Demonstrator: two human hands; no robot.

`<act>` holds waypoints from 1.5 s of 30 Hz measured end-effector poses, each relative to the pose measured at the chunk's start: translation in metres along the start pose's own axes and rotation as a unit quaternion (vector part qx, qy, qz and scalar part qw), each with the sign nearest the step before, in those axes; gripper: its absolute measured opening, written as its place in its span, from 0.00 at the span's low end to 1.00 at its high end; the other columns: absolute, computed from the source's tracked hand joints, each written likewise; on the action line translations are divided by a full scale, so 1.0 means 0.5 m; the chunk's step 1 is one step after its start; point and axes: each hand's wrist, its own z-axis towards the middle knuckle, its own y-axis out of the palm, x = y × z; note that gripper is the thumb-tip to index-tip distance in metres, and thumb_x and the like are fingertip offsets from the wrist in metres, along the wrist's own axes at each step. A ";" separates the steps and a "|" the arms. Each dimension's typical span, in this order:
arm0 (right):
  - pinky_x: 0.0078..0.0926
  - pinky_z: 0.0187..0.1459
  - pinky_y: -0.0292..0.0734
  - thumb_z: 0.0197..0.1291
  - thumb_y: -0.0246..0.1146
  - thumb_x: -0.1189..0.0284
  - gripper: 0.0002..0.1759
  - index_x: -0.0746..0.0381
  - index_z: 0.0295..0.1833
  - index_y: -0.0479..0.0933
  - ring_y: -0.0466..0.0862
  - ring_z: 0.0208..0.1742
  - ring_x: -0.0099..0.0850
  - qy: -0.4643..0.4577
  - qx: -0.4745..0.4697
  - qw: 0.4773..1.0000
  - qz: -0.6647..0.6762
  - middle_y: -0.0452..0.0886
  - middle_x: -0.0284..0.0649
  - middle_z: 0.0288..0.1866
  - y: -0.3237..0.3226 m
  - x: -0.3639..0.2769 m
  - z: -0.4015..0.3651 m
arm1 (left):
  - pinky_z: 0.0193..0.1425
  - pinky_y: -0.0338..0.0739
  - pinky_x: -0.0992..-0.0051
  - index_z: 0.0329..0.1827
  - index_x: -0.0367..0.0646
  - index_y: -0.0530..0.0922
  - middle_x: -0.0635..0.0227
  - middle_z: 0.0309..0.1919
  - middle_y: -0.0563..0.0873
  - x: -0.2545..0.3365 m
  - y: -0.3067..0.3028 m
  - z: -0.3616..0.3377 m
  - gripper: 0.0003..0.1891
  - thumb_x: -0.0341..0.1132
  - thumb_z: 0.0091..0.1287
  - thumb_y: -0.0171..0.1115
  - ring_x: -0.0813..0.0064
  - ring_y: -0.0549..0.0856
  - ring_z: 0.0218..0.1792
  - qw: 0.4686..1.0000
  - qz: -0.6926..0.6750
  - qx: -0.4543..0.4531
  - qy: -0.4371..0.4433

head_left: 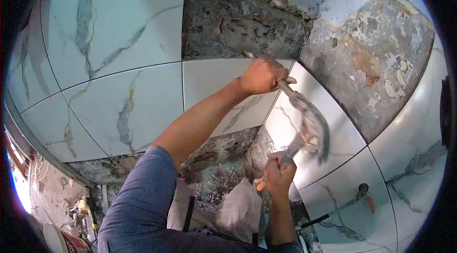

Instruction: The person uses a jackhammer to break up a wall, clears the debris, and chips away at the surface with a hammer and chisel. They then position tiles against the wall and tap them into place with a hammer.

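A chisel (286, 88) is gripped in my left hand (266, 76), its tip resting at the top edge of a white marbled wall tile (212, 74), just below a patch of bare rough mortar (257, 24). My right hand (280, 176) is wrapped around the handle of a hammer (315, 131), lower and to the right. Motion smears the hammer head, which overlaps the chisel's back end in this view. An orange handle end (259, 184) pokes out below my right fist.
A corner joins two tiled walls, with bare plaster (371, 62) on the right. An orange-levered valve (370, 204) with a hose projects from the lower right tiles. At lower left lie a yellow tool (84, 207) and a bucket (54, 238) on a rubble-strewn floor.
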 end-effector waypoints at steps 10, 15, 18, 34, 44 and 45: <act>0.24 0.17 0.68 0.57 0.53 0.83 0.03 0.64 0.35 0.68 0.66 0.16 0.23 -0.230 0.099 0.946 0.208 0.69 0.36 0.19 -0.068 -0.042 -0.056 | 0.30 0.73 0.61 0.27 0.42 0.74 0.59 0.22 0.79 0.137 -0.019 -0.022 0.07 0.31 0.49 0.65 0.57 0.81 0.27 0.996 -0.061 -0.041 -0.055; 0.26 0.15 0.67 0.56 0.57 0.78 0.05 0.64 0.38 0.69 0.67 0.17 0.23 0.021 0.127 0.990 0.063 0.66 0.34 0.19 -0.121 0.043 -0.117 | 0.38 0.76 0.57 0.38 0.41 0.77 0.53 0.27 0.82 0.335 -0.115 -0.170 0.13 0.30 0.49 0.64 0.52 0.83 0.33 0.906 -0.183 -0.265 -0.273; 0.31 0.19 0.66 0.56 0.62 0.71 0.10 0.66 0.34 0.71 0.68 0.18 0.24 0.052 0.049 0.985 -0.156 0.64 0.35 0.18 -0.161 0.166 -0.137 | 0.37 0.76 0.57 0.33 0.36 0.77 0.47 0.27 0.81 0.366 -0.162 -0.350 0.11 0.36 0.54 0.65 0.48 0.82 0.32 0.800 -0.258 -0.323 -0.436; 0.41 0.45 0.76 0.58 0.61 0.59 0.19 0.62 0.48 0.77 0.81 0.45 0.45 0.111 -0.502 0.596 -0.617 0.81 0.52 0.42 0.223 0.667 -0.008 | 0.40 0.74 0.51 0.44 0.33 0.70 0.39 0.33 0.80 0.881 -0.399 -1.341 0.13 0.32 0.59 0.51 0.40 0.79 0.40 0.416 -0.015 -0.367 -0.832; 0.40 0.54 0.75 0.60 0.60 0.55 0.28 0.59 0.61 0.71 0.78 0.54 0.43 0.120 -0.420 0.584 -0.684 0.78 0.45 0.54 0.271 0.903 -0.071 | 0.47 0.77 0.56 0.48 0.43 0.76 0.46 0.41 0.80 1.008 -0.278 -1.379 0.16 0.40 0.60 0.56 0.47 0.81 0.43 0.373 -0.009 -0.289 -0.882; 0.40 0.56 0.75 0.61 0.60 0.56 0.29 0.60 0.63 0.69 0.77 0.56 0.45 0.140 -0.423 0.582 -0.681 0.77 0.46 0.57 0.275 0.895 -0.073 | 0.47 0.77 0.56 0.48 0.43 0.76 0.45 0.43 0.79 1.016 -0.280 -1.372 0.16 0.40 0.60 0.56 0.46 0.81 0.43 0.346 -0.004 -0.282 -0.895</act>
